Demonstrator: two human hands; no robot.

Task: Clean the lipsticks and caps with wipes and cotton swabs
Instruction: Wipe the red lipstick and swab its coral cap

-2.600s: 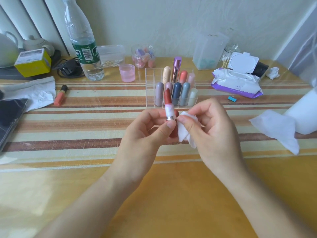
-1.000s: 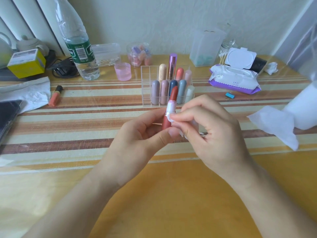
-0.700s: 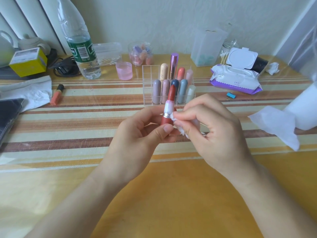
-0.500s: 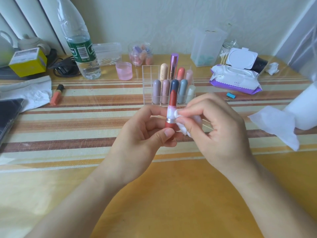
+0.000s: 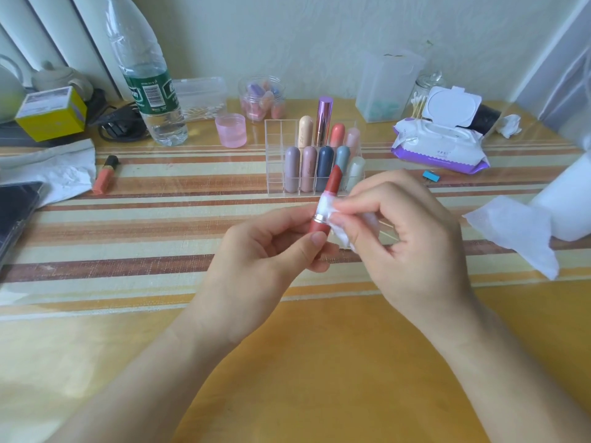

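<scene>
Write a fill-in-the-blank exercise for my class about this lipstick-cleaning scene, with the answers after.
1. The left hand holds the lipstick by its base, with its cap ____.
2. The right hand presses a wipe against the lipstick just ____ its silver ring.
3. The wipe pack has its lid ____.
4. The water bottle stands to the ____ of the clear organizer.

Missing words: off, above, open, left.

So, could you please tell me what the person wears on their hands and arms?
Nothing worn shows. The left hand and the right hand are bare: no gloves or rings. The left forearm and right forearm are bare as well, with no sleeve, watch or bracelet as far as the frame reaches. The left thumbnail is short and looks unpainted.
</scene>
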